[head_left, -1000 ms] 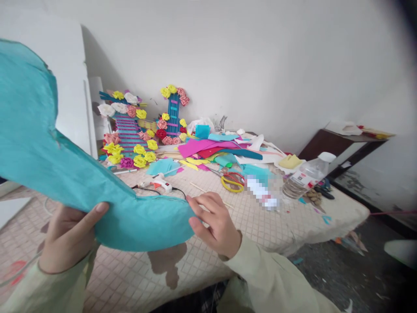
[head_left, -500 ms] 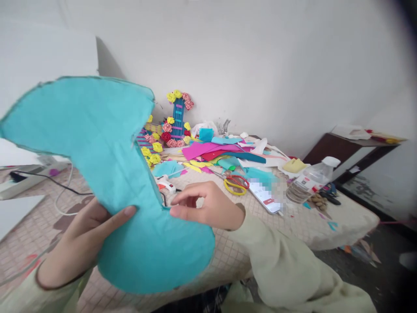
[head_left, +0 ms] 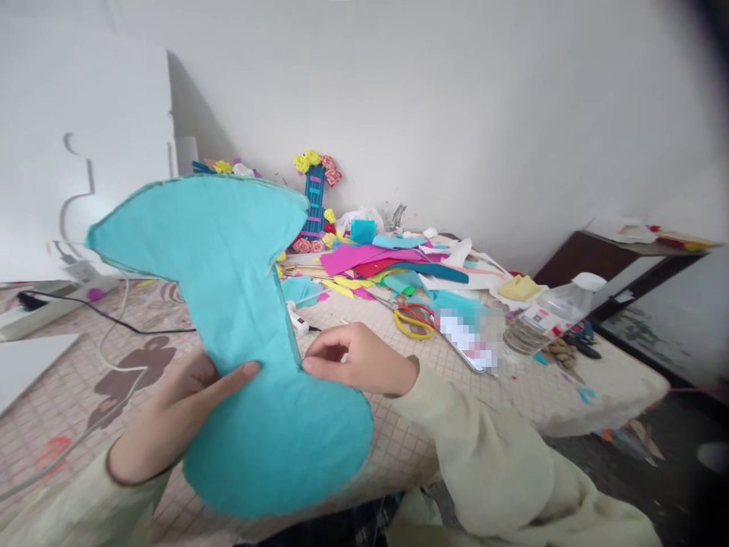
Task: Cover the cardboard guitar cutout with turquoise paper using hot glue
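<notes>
A large turquoise paper-covered cutout (head_left: 244, 304) with curved outlines is held up in front of me, its upper part leaning over the table. My left hand (head_left: 187, 403) grips its left edge at the narrow waist, thumb on the front face and fingers hidden behind. At the inner corner on the right side, my right hand (head_left: 356, 357) pinches the edge between thumb and index finger. A white glue gun (head_left: 297, 322) lies just behind the cutout, partly covered by it.
Coloured paper scraps (head_left: 392, 262) pile up at the back. Yellow-and-red scissors (head_left: 414, 323), a phone (head_left: 467, 346) and a water bottle (head_left: 552, 315) lie or stand to the right. A flower-trimmed blue panel (head_left: 314, 201) leans on the wall. Cables (head_left: 137, 327) cross the left side.
The cutout's top has swung right and down, uncovering more of the white board behind. My left hand has shifted right with it. The right hand stays pinched at the inner corner.
</notes>
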A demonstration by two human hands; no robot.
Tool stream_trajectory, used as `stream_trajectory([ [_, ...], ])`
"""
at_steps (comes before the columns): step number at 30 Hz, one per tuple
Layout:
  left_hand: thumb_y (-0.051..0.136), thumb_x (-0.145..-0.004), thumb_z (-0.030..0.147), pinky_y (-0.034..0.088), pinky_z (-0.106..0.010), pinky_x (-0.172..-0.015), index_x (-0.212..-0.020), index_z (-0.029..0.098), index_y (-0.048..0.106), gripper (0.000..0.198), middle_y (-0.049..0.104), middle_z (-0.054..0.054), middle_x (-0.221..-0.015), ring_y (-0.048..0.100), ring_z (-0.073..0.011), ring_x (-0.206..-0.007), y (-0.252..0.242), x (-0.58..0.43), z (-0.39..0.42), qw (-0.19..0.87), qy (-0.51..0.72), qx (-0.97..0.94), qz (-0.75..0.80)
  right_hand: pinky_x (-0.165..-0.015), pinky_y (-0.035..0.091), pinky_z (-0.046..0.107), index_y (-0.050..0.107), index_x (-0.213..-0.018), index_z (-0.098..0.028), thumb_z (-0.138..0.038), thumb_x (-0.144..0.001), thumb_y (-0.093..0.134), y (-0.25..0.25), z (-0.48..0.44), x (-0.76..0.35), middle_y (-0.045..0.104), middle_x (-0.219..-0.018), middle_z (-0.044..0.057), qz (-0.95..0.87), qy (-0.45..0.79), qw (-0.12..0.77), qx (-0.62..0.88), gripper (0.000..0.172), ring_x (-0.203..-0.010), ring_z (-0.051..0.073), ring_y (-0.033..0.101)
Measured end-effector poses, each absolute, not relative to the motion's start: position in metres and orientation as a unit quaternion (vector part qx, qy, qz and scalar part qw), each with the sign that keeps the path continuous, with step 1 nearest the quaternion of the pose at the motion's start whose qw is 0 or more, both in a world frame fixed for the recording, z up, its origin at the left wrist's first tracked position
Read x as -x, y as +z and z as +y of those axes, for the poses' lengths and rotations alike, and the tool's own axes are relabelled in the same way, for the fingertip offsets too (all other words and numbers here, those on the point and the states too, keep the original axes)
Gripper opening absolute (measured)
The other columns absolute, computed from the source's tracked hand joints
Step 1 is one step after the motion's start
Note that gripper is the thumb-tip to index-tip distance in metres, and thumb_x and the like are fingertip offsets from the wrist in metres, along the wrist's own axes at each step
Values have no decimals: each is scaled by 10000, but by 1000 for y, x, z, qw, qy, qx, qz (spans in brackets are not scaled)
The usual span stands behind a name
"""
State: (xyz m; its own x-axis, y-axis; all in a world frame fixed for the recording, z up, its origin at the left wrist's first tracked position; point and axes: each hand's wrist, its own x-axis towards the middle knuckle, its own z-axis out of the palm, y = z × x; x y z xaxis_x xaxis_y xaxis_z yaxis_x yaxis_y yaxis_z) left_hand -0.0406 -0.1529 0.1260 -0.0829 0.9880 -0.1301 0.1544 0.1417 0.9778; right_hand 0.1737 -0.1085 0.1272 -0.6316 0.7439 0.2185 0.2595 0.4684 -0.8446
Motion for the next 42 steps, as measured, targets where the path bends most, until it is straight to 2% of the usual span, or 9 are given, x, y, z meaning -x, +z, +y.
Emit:
stream_trajectory([
  [6,705,-609,414,546,-390,-627,-915,188,574,402,707,-60,-768,654,-278,-703,113,48,-152,541,415,-454,573,-565,401,182,622,-745,-140,-241,-779,525,118,-103,-174,620,-697,2,-818,375,305,313,144,-606,86,523],
  [9,708,-610,404,540,-405,-646,-951,185,573,427,710,-69,-797,653,-296,-740,105,54,-154,570,418,-409,577,-569,379,185,628,-735,-133,-244,-801,498,105,-84,-178,619,-681,3,-816,297,313,386,184,-612,87,519],
  [13,718,-617,359,534,-324,-654,-1030,218,560,464,708,-42,-881,653,-259,-772,104,55,-157,584,464,-343,571,-582,349,212,633,-695,-128,-280,-818,480,80,-42,-172,625,-681,24,-804,217,268,484,249,-641,111,527],
  [19,743,-596,313,496,-225,-492,-849,191,610,311,715,-6,-768,623,-164,-540,100,56,-162,560,479,-336,587,-613,359,238,638,-793,-152,-390,-799,515,38,6,-120,655,-798,76,-802,219,203,517,268,-751,174,571],
  [26,785,-532,292,542,-290,-586,-881,188,628,397,712,-56,-793,663,-241,-700,88,66,-171,576,499,-285,581,-612,357,237,643,-760,-117,-310,-757,571,29,22,-93,646,-750,79,-808,220,187,514,205,-728,176,574],
  [31,802,-492,254,549,-298,-563,-818,197,651,364,717,-40,-755,665,-253,-684,94,61,-170,568,535,-258,570,-649,365,220,601,-979,-119,-206,-852,412,45,21,-110,633,-860,56,-810,217,217,501,244,-749,127,563],
  [36,820,-415,267,553,-312,-586,-741,216,680,358,718,-30,-732,663,-274,-689,93,57,-167,549,566,-247,564,-635,353,260,602,-796,-106,-436,-691,632,35,8,-108,606,-770,79,-827,222,200,477,347,-743,184,543],
  [39,814,-428,288,558,-312,-576,-703,245,682,308,719,-11,-732,664,-265,-655,87,61,-173,544,568,-227,574,-638,344,278,582,-795,-109,-377,-597,719,23,3,-102,595,-784,91,-834,235,197,460,361,-764,211,531],
  [42,824,-385,303,566,-328,-584,-677,268,672,331,717,18,-708,663,-273,-648,81,74,-180,523,574,-215,593,-670,346,293,566,-722,-120,-275,-647,677,20,1,-101,585,-759,85,-828,260,210,450,205,-781,215,526],
])
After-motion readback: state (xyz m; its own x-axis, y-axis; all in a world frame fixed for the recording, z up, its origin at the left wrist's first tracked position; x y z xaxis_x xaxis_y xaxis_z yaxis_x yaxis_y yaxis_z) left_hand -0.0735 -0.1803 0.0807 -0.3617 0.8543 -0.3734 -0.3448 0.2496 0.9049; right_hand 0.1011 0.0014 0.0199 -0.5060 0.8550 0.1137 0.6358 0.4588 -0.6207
